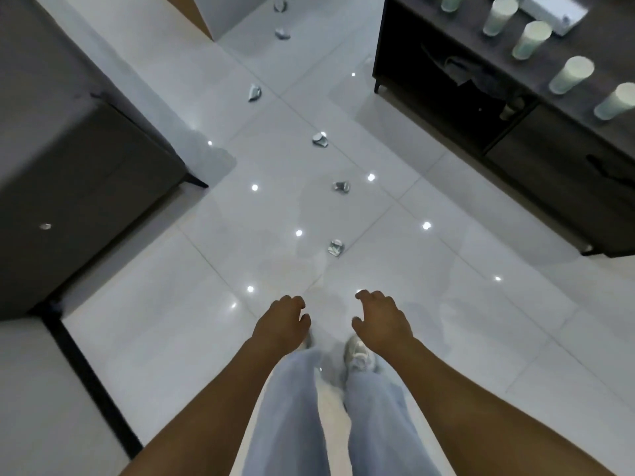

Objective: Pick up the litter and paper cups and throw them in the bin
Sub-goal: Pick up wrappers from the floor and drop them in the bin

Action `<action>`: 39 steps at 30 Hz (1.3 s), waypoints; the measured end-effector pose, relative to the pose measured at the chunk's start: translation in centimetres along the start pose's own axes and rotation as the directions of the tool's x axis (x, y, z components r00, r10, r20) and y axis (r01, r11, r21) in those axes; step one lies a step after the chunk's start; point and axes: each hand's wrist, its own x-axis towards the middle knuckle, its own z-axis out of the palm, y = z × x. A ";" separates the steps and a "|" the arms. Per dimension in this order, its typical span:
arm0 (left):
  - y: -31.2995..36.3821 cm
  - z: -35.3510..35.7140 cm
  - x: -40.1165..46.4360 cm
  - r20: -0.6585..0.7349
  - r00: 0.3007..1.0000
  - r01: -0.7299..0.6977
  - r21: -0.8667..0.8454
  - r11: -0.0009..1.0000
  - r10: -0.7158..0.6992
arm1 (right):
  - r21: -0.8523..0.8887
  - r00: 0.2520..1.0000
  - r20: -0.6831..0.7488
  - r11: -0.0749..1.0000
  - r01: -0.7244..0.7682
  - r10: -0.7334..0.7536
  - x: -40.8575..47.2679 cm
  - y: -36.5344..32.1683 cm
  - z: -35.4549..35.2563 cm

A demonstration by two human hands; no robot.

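Head view, looking down over a glossy white tiled floor (446, 338).

Hands: left hand (283, 321) and right hand (381, 321) both held out forward at about the same height, forearms bare and nearly parallel, backs of the hands facing up. Fingers of each hang loosely curled; neither holds anything and neither touches the floor. The hands are near each other, with a gap between them above the feet.

Litter: six crumpled paper cups on the floor, strung in a loose line running away from the person. Nearest crumpled cup (336, 248) lies ahead of the hands, well apart from them. Next crumpled cup (341, 186), then one (320, 139) beyond it, one (254, 93) further left, and two far ones (282, 33) (280, 5) near the top edge.

Upright paper cups (531, 39): a row of them standing on the dark bench (549, 159) at upper right, beside a white box (549, 12).

Other: grey sofa (68, 132) at left; person's light blue trousers (292, 424) and a pale shoe (359, 352) below the hands. No bin can be made out.
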 end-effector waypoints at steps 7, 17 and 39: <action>-1.0 -6.4 6.8 0.032 0.999 -0.036 0.021 0.999 0.035 | 0.041 0.998 -0.006 0.997 -0.066 0.066 6.5 -4.5 -3.3; -3.7 -15.1 15.1 0.055 0.990 -0.135 0.118 0.984 0.129 | 0.143 0.987 -0.024 0.978 -0.154 0.159 13.7 -10.8 -6.5; -12.1 3.0 41.2 0.104 0.994 -0.034 0.081 0.996 0.025 | 0.052 0.985 0.049 0.985 -0.165 0.163 41.0 2.0 12.2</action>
